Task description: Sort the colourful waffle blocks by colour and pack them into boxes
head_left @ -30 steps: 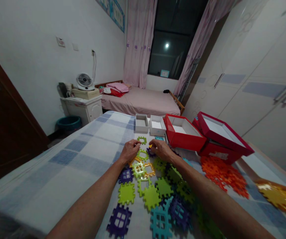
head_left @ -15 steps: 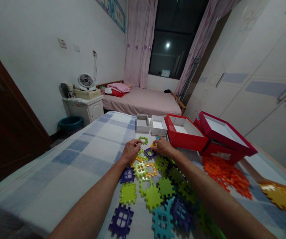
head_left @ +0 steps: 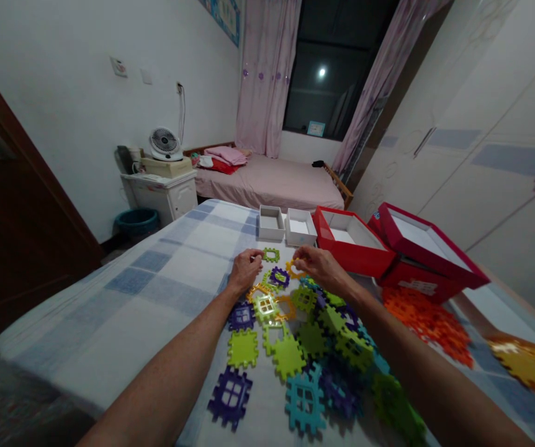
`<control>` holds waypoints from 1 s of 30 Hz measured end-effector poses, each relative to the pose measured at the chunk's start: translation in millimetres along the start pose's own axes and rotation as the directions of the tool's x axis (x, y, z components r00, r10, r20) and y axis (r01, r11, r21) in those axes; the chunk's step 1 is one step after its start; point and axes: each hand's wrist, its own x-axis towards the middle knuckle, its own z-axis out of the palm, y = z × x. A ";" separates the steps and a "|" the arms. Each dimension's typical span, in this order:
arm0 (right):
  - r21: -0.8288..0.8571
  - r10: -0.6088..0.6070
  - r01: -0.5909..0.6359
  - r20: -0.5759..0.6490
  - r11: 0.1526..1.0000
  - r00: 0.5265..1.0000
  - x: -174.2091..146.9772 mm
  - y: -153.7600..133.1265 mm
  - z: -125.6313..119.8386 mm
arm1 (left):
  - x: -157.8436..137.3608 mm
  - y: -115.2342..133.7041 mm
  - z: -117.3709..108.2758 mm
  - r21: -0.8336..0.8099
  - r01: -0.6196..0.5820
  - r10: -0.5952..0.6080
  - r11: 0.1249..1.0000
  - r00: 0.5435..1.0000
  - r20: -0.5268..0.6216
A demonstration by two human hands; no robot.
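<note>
My left hand (head_left: 246,271) rests on the checked cloth with its fingers curled together, tips close to a light green frame-shaped interlocking tile (head_left: 271,254). Whether anything is between those fingers is hidden. A yellow interlocking tile (head_left: 292,269) is held in the fingertips of my right hand (head_left: 318,266), its right part covered by them. Just below and between the hands lies a purple frame tile (head_left: 279,277). Nearer to me are a clear-green window tile (head_left: 265,306), a solid green tile (head_left: 242,348), a purple window tile (head_left: 231,397) and a turquoise window tile (head_left: 305,400).
Two small white boxes (head_left: 271,233) (head_left: 301,238) stand beyond my hands. To their right are an open red box (head_left: 342,259) and a dark red lid (head_left: 428,245) tilted on another box. Orange tiles (head_left: 428,320) and golden tiles (head_left: 526,366) lie at the right.
My right hand has lifted slightly and moved a little right, and the yellow tile now shows more in its fingers. My left hand stays beside the green frame tile. The view has shifted slightly.
</note>
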 end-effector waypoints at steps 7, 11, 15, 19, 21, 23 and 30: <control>-0.091 -0.138 0.178 0.337 0.980 0.931 -35.3 -16.1 27.5 | -0.4 0.3 -0.5 0.021 -0.016 0.016 1.000 1.000 0.001; -0.226 -0.009 0.088 0.330 0.970 0.944 -36.1 -17.6 35.9 | 1.0 -2.5 0.2 0.018 -0.024 0.024 1.000 1.000 0.002; -0.203 -0.010 0.081 0.327 0.976 0.945 -38.5 -16.5 31.5 | 2.0 -3.6 0.7 -0.003 -0.010 0.010 1.000 1.000 0.000; -0.125 -0.087 0.137 0.339 0.983 0.937 -37.9 -15.2 22.5 | 1.2 -1.4 0.1 -0.032 0.012 -0.012 0.999 1.000 -0.003; -0.099 -0.110 0.143 0.282 0.985 0.953 -34.6 -17.0 18.2 | 0.7 0.5 -0.3 -0.043 0.021 -0.021 0.999 1.000 -0.010; -0.111 -0.091 0.123 0.258 0.986 0.962 -31.0 -21.2 15.2 | 0.5 2.1 -0.6 -0.051 0.028 -0.029 0.998 0.999 -0.019; -0.019 -0.127 0.144 0.365 0.989 0.922 -19.0 -33.6 11.0 | 0.7 2.9 -0.4 -0.083 0.047 -0.050 0.995 0.998 -0.032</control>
